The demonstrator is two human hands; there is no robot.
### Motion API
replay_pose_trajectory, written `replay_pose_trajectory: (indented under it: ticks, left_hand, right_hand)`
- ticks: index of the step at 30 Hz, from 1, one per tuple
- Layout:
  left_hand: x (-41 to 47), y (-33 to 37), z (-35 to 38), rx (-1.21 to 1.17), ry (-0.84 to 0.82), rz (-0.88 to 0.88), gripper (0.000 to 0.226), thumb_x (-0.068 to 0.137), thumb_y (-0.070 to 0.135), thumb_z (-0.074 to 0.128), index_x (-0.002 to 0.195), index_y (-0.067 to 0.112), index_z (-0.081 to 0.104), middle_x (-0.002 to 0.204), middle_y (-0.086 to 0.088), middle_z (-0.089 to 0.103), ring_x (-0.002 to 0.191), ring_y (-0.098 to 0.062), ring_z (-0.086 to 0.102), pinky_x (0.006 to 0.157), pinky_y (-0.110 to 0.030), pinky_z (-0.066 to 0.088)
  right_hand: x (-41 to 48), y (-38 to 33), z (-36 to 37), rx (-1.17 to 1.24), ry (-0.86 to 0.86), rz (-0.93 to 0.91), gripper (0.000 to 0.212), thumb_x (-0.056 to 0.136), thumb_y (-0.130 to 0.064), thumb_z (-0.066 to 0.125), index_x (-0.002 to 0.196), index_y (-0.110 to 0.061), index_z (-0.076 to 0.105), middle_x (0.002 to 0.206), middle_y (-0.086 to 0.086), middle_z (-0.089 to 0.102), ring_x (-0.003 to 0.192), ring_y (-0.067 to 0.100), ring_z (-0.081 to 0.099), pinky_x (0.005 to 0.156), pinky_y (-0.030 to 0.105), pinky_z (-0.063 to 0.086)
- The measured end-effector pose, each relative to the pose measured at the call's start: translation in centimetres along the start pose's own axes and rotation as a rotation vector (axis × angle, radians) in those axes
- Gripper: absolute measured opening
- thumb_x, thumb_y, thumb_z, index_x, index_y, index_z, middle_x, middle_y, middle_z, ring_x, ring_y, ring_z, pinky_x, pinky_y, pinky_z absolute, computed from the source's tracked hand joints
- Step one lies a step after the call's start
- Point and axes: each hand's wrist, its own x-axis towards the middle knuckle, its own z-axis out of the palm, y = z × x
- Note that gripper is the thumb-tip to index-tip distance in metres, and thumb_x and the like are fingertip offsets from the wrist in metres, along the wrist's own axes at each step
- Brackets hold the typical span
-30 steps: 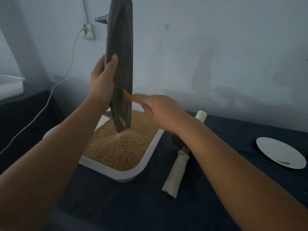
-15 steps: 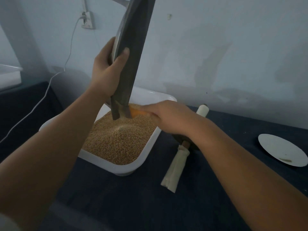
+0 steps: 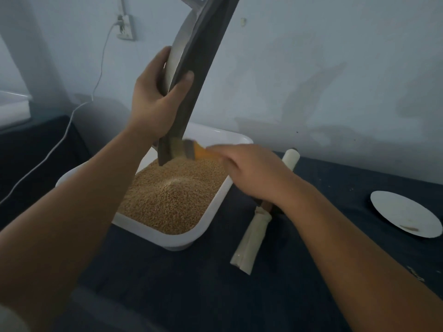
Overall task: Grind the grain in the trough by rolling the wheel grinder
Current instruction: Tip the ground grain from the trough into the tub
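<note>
My left hand (image 3: 155, 97) grips the dark boat-shaped trough (image 3: 203, 58), which stands almost on end, leaning right, its lower tip over the grain (image 3: 172, 197) heaped in a white tray (image 3: 211, 216). My right hand (image 3: 251, 173) holds an orange-handled brush (image 3: 194, 152) whose bristles lie against the trough's lower end. The wheel grinder (image 3: 259, 219) lies on the dark cloth to the right of the tray, its handles wrapped in white cloth and its wheel mostly hidden behind my right forearm.
A white plate (image 3: 405, 216) sits at the right edge of the dark-covered table (image 3: 191, 283). A wall socket (image 3: 124, 27) with a white cable (image 3: 79, 104) is at the back left. A pale box (image 3: 12, 109) stands at the far left.
The trough has tilted from upright to leaning right. My right hand with the brush has moved down from the trough's middle to its lower end above the grain.
</note>
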Motion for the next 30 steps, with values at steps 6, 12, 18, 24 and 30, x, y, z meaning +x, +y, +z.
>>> replay_pose_trajectory:
  ticks: [6,12,18,24,30]
  left_hand:
    - [0.0,0.3,0.6,0.004,-0.010,0.036,0.036,0.103,0.045,0.066,0.132,0.024,0.063,0.111,0.005,0.070,0.103,-0.021,0.069,0.088,-0.051,0.061]
    - [0.1,-0.2,0.4,0.042,0.018,0.037,0.043,0.101,0.052,0.066,0.136,0.028,0.060,0.115,0.005,0.069,0.108,-0.021,0.068,0.088,-0.055,0.061]
    - [0.1,0.0,0.0,0.064,0.022,0.087,0.035,0.102,0.047,0.067,0.133,0.031,0.061,0.111,0.007,0.070,0.104,-0.021,0.069,0.085,-0.056,0.060]
    - [-0.2,0.8,0.6,0.072,0.041,0.085,0.033,0.102,0.048,0.067,0.129,0.032,0.061,0.108,0.006,0.069,0.100,-0.021,0.069,0.082,-0.055,0.060]
    - [0.4,1.9,0.3,0.092,0.128,0.002,0.034,0.099,0.052,0.068,0.128,0.035,0.062,0.110,0.010,0.070,0.103,-0.013,0.069,0.086,-0.048,0.061]
  right_hand:
    - [0.6,-1.1,1.3,-0.128,-0.137,-0.014,0.058,0.111,-0.014,0.044,0.160,-0.044,0.039,0.119,-0.001,0.071,0.099,0.018,0.067,0.083,0.043,0.059]
    - [0.3,-1.3,0.8,0.103,0.101,0.001,0.046,0.115,-0.023,0.038,0.158,-0.036,0.047,0.123,-0.007,0.071,0.100,0.011,0.066,0.080,0.030,0.054]
    - [-0.6,-1.7,1.0,-0.089,-0.044,-0.002,0.051,0.112,-0.016,0.042,0.159,-0.037,0.045,0.112,0.001,0.072,0.094,0.016,0.065,0.080,0.039,0.057]
    - [-0.1,-1.7,1.8,-0.178,-0.086,-0.037,0.059,0.109,-0.012,0.046,0.160,-0.040,0.039,0.112,0.000,0.071,0.093,0.020,0.067,0.079,0.043,0.060]
    - [-4.1,0.9,0.1,0.242,0.226,0.219,0.040,0.112,-0.033,0.045,0.150,-0.041,0.053,0.096,-0.010,0.072,0.082,0.010,0.067,0.070,0.028,0.055]
